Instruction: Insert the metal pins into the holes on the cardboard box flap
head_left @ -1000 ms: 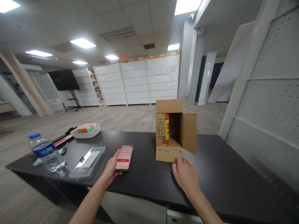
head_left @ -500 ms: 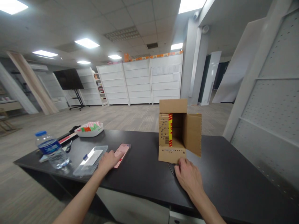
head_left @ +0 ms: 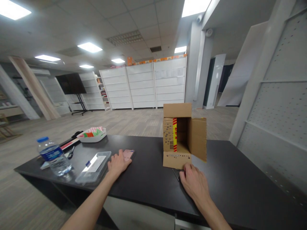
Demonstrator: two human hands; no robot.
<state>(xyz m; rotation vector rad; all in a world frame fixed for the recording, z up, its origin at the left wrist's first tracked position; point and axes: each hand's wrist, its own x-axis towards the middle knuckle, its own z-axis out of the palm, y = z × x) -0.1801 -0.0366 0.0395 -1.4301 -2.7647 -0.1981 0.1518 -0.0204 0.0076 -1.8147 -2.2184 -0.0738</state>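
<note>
your left hand [head_left: 118,164], gripping a tilted phone [head_left: 129,154] a second ago, now covers its near end left of the cardboard box [head_left: 184,135], seemingly having set it down, while your right hand [head_left: 193,179] stays curled before the box, both grips impossible to tell.

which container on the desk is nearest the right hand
The box, its lower flap just by the right hand; the case, tray and bottle are all farther left.

The black table [head_left: 148,179] carries a bottle [head_left: 54,158], case [head_left: 96,166], phone [head_left: 129,154], basket [head_left: 94,139] and carton [head_left: 169,135].
</note>
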